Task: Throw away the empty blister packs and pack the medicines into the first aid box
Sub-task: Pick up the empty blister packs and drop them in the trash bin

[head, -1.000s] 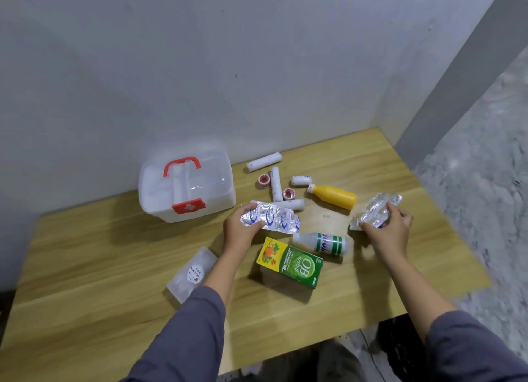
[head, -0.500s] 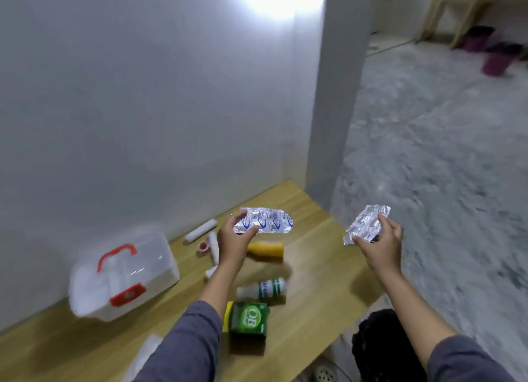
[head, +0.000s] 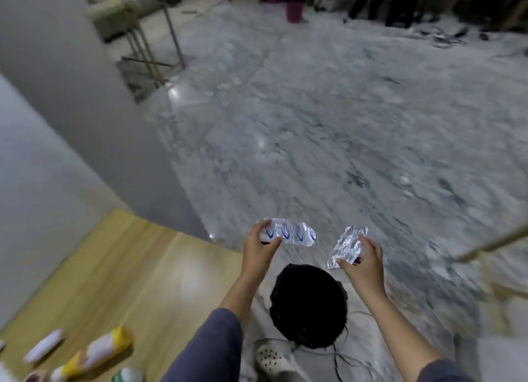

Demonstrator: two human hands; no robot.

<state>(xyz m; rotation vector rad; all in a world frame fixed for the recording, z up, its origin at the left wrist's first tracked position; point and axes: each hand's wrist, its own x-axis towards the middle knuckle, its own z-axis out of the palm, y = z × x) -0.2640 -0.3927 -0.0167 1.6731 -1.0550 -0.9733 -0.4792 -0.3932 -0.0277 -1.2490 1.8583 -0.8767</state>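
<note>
My left hand (head: pixel 258 248) pinches a silver blister pack with blue print (head: pixel 291 234) by its left end, past the table's right edge. My right hand (head: pixel 361 263) grips a crumpled plain silver blister pack (head: pixel 345 245). Both packs hang above a black bin (head: pixel 308 304) on the floor below. At the bottom left of the blurred wooden table (head: pixel 114 267) lie a yellow bottle (head: pixel 97 350), a white roll (head: pixel 43 344) and the tip of a green and white bottle (head: pixel 127 374). The first aid box is out of view.
Grey marbled floor (head: pixel 343 124) fills most of the view. A grey wall corner (head: pixel 85 124) stands left of it. A white perforated shoe (head: pixel 270 360) and thin cables lie by the bin. Metal stand legs (head: pixel 151 52) and a purple bucket (head: pixel 294 8) stand far back.
The view swung right, from the table to the floor. Both hands lifted the blister packs off the table and carried them right, over the black bin.
</note>
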